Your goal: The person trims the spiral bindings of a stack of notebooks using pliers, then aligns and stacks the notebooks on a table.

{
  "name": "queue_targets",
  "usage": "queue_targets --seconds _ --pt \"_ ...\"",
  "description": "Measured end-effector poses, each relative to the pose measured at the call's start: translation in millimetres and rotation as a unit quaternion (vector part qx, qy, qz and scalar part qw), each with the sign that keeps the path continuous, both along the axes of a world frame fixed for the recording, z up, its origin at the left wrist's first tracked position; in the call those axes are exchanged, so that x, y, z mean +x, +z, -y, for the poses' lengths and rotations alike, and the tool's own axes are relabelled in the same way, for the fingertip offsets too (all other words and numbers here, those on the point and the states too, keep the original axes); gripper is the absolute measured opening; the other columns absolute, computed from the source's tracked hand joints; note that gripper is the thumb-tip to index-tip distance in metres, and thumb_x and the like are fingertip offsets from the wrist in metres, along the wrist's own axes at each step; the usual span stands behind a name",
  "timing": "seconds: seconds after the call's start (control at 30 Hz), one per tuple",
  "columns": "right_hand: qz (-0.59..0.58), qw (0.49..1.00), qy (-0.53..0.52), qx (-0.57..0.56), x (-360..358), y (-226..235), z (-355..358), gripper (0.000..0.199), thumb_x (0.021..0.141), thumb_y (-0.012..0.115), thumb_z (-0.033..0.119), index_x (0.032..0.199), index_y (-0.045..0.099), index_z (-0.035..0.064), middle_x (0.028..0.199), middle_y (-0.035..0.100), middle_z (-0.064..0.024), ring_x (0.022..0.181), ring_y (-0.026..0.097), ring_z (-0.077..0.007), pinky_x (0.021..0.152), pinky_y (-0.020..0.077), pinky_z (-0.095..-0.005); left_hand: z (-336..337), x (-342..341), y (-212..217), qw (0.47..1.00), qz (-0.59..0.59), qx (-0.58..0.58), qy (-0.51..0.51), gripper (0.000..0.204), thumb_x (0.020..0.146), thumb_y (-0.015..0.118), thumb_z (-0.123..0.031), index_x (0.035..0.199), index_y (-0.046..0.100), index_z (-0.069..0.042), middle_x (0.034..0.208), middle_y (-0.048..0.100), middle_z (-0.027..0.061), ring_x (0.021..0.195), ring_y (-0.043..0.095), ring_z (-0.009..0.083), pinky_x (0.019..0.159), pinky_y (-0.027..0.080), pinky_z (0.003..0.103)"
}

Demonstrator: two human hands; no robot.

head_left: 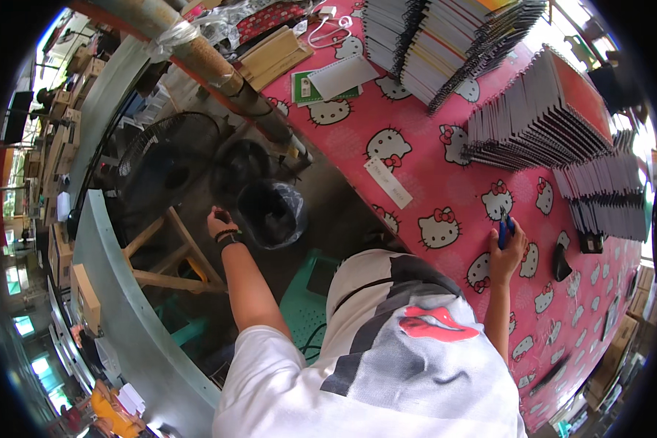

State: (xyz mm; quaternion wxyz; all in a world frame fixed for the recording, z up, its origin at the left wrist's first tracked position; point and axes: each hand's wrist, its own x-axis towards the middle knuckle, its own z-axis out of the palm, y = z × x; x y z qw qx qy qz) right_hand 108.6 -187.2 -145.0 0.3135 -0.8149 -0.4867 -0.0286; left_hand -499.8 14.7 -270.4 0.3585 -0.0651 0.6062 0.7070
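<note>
Pink cartoon-cat tablecloth (416, 157); notebook stacks (540, 109) on it.

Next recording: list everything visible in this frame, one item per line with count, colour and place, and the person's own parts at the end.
table: one, pink cloth with cat-face print, right half
spiral notebook stacks: several fanned rows, dark spines, far and right side of table
green-and-white pad: one, far table edge
white paper strip: one, near table edge
black holder: one, on table, right of the right hand
bin: one, black liner, floor beside table
fan: one, black, floor at left
wooden stool: one, floor under left hand
blue-handled pliers: one, in right hand
left hand: wristband, reaching out over floor near bin
right hand: on table, fingers around pliers
</note>
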Motion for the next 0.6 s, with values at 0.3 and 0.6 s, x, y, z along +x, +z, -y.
queue_targets --seconds 0.3,0.6 --pt "0.023 0.999 0.024 -0.023 0 5 3 0.047 0.077 0.069 0.021 0.118 0.053 0.0045 0.112 0.056 -0.0127 0.105 0.049 -0.0306 0.094 0.0373 -0.0399 24 -31 -35 0.957 -0.136 -0.238 -0.095 0.033 0.086 0.055 -0.01 0.117 0.058 0.002 0.109 0.064 0.007 0.094 0.061 0.0185 0.084 0.048 0.038" --pt "-0.094 0.995 0.005 -0.016 -14 22 -12 0.039 0.074 0.07 0.015 0.109 0.058 0.0027 0.096 0.061 -0.0132 0.08 0.06 -0.0239 0.072 0.0478 -0.0321 -9 148 31 0.959 -0.138 0.083 -0.232 0.027 0.078 0.058 0.004 0.105 0.062 0.0 0.095 0.063 0.0087 0.079 0.06 0.0154 0.068 0.05 0.027"
